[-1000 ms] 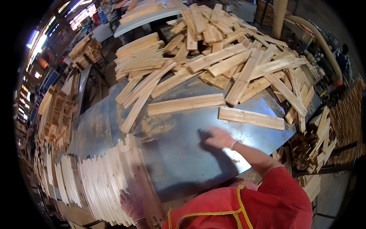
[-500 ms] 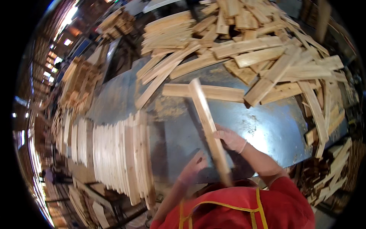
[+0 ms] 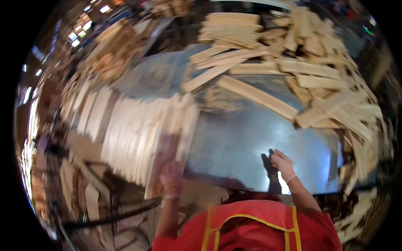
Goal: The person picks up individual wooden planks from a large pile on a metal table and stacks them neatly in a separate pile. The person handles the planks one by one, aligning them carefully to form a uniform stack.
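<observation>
Left hand meets the row's end planks, fingers too blurred to tell; right hand curls, grip unclear; planks seem stiff, light, best held mid-edge

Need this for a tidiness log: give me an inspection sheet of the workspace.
Surface: grey metal table, shiny, with tan dusty patches.
Job's things: row of pale boards, packed side by side at left.
Clutter: jumbled board heap at far right; loose board slants toward it.
Hands: left hand at the row's right end, grip blurred; right hand over the table, whether holding anything unclear.
Cables: nothing seen for certain; lower left is blurred.
Surroundings: stacked wood at upper left, blurred.
</observation>
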`<state>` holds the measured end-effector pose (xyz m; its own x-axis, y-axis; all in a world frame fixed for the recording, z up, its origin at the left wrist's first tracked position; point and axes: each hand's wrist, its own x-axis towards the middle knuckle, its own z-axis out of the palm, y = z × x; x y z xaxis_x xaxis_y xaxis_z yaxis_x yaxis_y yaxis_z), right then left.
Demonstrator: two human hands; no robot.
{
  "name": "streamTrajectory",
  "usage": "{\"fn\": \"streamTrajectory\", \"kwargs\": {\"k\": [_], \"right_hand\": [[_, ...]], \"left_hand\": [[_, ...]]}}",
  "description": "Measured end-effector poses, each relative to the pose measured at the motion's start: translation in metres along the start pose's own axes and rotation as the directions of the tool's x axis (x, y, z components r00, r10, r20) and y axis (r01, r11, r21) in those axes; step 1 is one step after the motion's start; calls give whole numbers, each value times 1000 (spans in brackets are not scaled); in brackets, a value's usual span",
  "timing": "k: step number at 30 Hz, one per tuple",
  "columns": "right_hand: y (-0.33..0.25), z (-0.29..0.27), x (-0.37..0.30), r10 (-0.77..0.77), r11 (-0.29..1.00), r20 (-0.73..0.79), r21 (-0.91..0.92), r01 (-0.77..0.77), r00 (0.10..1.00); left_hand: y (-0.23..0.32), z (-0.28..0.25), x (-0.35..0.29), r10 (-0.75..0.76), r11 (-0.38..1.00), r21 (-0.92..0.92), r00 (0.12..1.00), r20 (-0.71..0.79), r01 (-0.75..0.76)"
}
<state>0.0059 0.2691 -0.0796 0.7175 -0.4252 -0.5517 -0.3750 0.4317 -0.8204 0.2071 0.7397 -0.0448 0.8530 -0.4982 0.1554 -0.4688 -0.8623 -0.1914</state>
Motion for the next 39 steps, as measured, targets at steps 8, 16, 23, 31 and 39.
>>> {"fn": "streamTrajectory", "kwargs": {"k": [8,16,23,31,39], "right_hand": [[-60,-135,48,-196,980,-677,-119,157,709],[-116,-153,152,-252,960,-538,-33,278,805],[-126,-95,35,-482,569,180,-680,463,857],[-169,-303,-8,-680,73,-261,-954,-291,685],[-96,-199,-36,12,883,-231,-453,-119,973]], "left_hand": [[70,-11,34,-112,974,-180,982,149,138],[255,-63,113,430,812,-469,900,77,-348],[367,-51,175,348,815,-529,929,122,-236],[362,-14,200,328,892,-378,931,163,-248],[286,-42,123,167,592,-709,802,573,384]]}}
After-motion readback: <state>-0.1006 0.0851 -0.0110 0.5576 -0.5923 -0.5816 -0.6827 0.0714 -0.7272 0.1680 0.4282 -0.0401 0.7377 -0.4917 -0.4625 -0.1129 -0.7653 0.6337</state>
